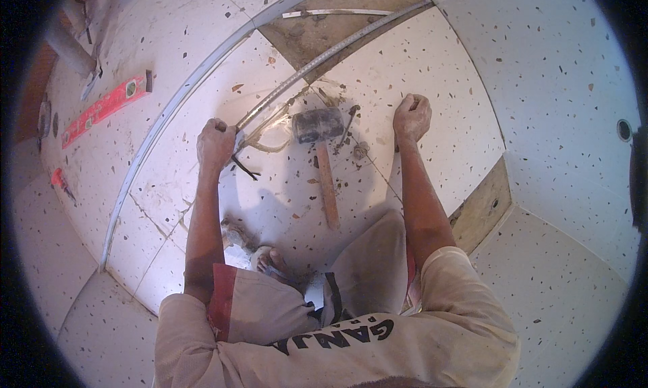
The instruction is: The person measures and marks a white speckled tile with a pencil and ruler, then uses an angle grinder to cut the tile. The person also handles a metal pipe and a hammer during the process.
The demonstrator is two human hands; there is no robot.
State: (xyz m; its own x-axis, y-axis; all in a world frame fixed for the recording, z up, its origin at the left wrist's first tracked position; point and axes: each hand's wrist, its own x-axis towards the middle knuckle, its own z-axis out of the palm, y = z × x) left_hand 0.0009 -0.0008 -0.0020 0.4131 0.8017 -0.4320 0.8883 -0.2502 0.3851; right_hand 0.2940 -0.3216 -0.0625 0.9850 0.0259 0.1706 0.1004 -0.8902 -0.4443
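My left hand (pixel 216 143) is closed at the near end of a long, narrow metal strip (pixel 312 65). The strip runs diagonally over the speckled white floor tiles to the far right wall; it may carry markings, but they are too small to make out. A thin dark prong (pixel 247 169) shows just below this hand. My right hand (pixel 412 120) is curled closed above the tile on the right; anything inside its fingers is hidden. Between my hands lies a mallet (pixel 318 126) with a black head and wooden handle. Dark crumbs and a thin dark piece (pixel 349 121) lie beside it.
A red spirit level (pixel 108 108) and a red-handled tool (pixel 59 179) lie at left, beyond a raised grey edge (pixel 156 126). Bare rough patches show at the far side (pixel 307 47) and at right (pixel 482 205). Speckled walls enclose the right. My foot (pixel 270 260) is near.
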